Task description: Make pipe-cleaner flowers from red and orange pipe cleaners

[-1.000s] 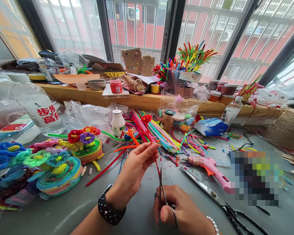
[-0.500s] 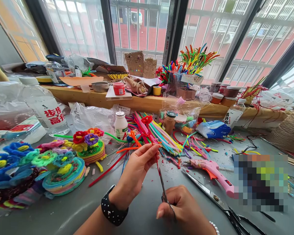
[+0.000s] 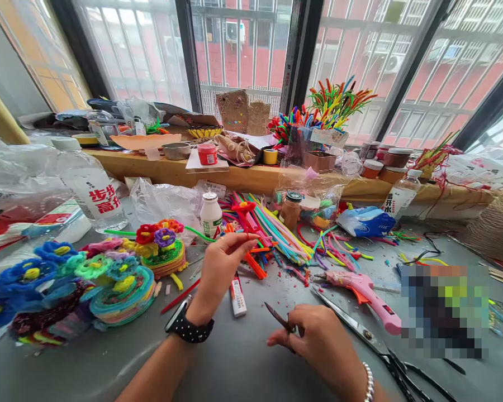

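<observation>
My left hand (image 3: 220, 267), with a black studded watch on the wrist, pinches the stem of a red pipe-cleaner flower (image 3: 243, 207) and holds it up over the pile of coloured pipe cleaners (image 3: 276, 229). My right hand (image 3: 318, 338) grips small scissors (image 3: 280, 318), blades shut and pointing left, low over the grey table (image 3: 235, 363). A small white tube with red print (image 3: 237, 297) lies on the table between my hands.
Finished pipe-cleaner flower coasters (image 3: 121, 285) sit at left. A pink glue gun (image 3: 364, 290) and large scissors (image 3: 360, 332) lie at right, beside a blurred patch. A small white bottle (image 3: 210, 215), water bottle (image 3: 92, 192) and wooden shelf (image 3: 243, 173) with craft supplies stand behind.
My right hand has drawn the scissors down and away from the red stem and turned them sideways. My left hand has moved left with the flower, uncovering the white tube.
</observation>
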A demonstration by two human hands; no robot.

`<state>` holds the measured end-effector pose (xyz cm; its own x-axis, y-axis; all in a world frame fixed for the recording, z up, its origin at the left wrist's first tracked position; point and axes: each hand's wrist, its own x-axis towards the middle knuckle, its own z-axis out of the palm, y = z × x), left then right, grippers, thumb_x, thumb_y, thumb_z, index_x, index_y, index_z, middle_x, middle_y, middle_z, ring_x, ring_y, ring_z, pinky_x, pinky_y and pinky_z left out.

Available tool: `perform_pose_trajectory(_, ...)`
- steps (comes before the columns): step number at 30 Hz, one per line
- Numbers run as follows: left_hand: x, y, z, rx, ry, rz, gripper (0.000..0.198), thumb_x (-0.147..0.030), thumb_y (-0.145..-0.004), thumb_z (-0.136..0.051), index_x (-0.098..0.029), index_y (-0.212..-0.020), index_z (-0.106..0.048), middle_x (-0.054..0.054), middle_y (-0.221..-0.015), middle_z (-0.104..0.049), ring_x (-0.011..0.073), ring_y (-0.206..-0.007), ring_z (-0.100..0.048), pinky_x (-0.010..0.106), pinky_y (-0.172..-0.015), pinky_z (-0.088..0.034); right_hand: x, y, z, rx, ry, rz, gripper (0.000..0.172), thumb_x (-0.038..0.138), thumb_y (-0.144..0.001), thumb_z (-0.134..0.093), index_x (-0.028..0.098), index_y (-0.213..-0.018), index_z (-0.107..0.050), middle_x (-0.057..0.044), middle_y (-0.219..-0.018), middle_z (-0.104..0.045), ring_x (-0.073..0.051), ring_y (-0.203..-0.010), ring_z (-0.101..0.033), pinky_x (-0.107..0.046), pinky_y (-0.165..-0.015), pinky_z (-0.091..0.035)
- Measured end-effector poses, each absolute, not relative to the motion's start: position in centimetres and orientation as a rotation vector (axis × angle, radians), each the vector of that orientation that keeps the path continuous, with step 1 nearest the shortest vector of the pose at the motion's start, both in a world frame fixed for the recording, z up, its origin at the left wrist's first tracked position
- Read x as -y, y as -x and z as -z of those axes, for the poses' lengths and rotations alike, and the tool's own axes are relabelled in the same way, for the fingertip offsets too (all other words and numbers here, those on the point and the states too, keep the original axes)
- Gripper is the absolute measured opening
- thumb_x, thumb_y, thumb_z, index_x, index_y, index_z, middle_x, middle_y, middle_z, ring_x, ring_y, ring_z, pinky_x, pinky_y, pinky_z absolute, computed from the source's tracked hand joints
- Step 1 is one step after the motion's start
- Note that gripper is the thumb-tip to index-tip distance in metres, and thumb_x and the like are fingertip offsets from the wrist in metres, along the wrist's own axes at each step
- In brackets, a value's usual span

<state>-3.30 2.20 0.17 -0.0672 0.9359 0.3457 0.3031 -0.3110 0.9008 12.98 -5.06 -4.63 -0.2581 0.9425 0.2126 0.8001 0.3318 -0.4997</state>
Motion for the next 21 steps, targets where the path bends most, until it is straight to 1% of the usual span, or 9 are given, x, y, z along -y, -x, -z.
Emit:
perform_pose_trajectory(2, -2.6, 4.5, -0.4, -1.651, -1.990, -1.508, 0.016, -0.027, -0.070, -0.055, -0.019, -0.079, -0.066, 0.004, -0.080, -0.065, 0.0176, -0.075, -0.057, 0.026, -0.069, -0.041, 5.2, -13.0, 4.7, 2.199, 1.565, -0.355, 0.025, 0.041, -0.061, -0.065, 0.019, -0.050, -0.061, 0.000, -0.053, -0.061, -0.012, -0.049, -0.051, -0.022, -0.047, -0.028)
perform_pose_trajectory(5, -2.9, 6.0, -0.8, -1.873, -2.342, -1.414, 0.018, -0.023, -0.075, -0.049, -0.019, -0.081, -0.065, 0.005, -0.082, -0.065, 0.0177, -0.075, -0.058, 0.025, -0.067, -0.041, 5.3, -12.9, 4.6, 2.253, 1.613, -0.368, 0.021, 0.038, -0.062, -0.065, 0.020, -0.053, -0.062, 0.000, -0.054, -0.063, -0.012, -0.050, -0.054, -0.021, -0.048, -0.030)
perform_pose_trajectory(8, -3.2, 7.2, -1.2, -1.913, -2.479, -1.282, 0.020, -0.018, -0.076, -0.045, -0.019, -0.077, -0.065, 0.004, -0.083, -0.066, 0.0159, -0.072, -0.058, 0.022, -0.064, -0.041, 5.2, -12.8, 4.6, 2.273, 1.659, -0.405, 0.017, 0.035, -0.063, -0.065, 0.020, -0.055, -0.062, 0.001, -0.055, -0.064, -0.013, -0.052, -0.056, -0.021, -0.049, -0.031)
perform_pose_trajectory(11, -3.5, 7.9, -1.3, -2.027, -2.467, -1.233, 0.020, -0.019, -0.076, -0.045, -0.018, -0.071, -0.064, 0.004, -0.078, -0.066, 0.0161, -0.068, -0.058, 0.022, -0.061, -0.040, 5.2, -12.8, 4.6, 2.288, 1.675, -0.414, 0.015, 0.032, -0.061, -0.067, 0.020, -0.055, -0.062, 0.001, -0.058, -0.065, -0.014, -0.056, -0.057, -0.020, -0.050, -0.032)
perform_pose_trajectory(13, -3.7, 8.3, -1.3, -2.032, -2.459, -1.211, 0.021, -0.019, -0.077, -0.044, -0.018, -0.073, -0.064, 0.004, -0.078, -0.065, 0.0162, -0.070, -0.058, 0.022, -0.062, -0.040, 5.3, -12.9, 4.5, 2.279, 1.662, -0.399, 0.016, 0.033, -0.061, -0.067, 0.020, -0.055, -0.061, 0.001, -0.059, -0.065, -0.015, -0.057, -0.057, -0.021, -0.050, -0.032)
perform_pose_trajectory(17, -3.6, 8.7, -1.5, -1.812, -2.466, -1.110, 0.023, -0.021, -0.078, -0.041, -0.018, -0.084, -0.063, 0.003, -0.084, -0.065, 0.0149, -0.075, -0.057, 0.022, -0.068, -0.041, 5.4, -12.8, 4.3, 2.194, 1.610, -0.395, 0.019, 0.033, -0.065, -0.064, 0.020, -0.053, -0.059, 0.003, -0.056, -0.064, -0.012, -0.052, -0.055, -0.020, -0.048, -0.030)
perform_pose_trajectory(21, -3.4, 8.8, -1.8, -1.800, -2.448, -1.049, 0.022, -0.023, -0.077, -0.043, -0.016, -0.079, -0.064, 0.004, -0.082, -0.064, 0.0165, -0.075, -0.057, 0.024, -0.069, -0.041, 5.3, -12.8, 4.6, 2.131, 1.596, -0.330, 0.023, 0.034, -0.068, -0.061, 0.018, -0.051, -0.057, 0.003, -0.052, -0.062, -0.011, -0.048, -0.054, -0.020, -0.046, -0.029)
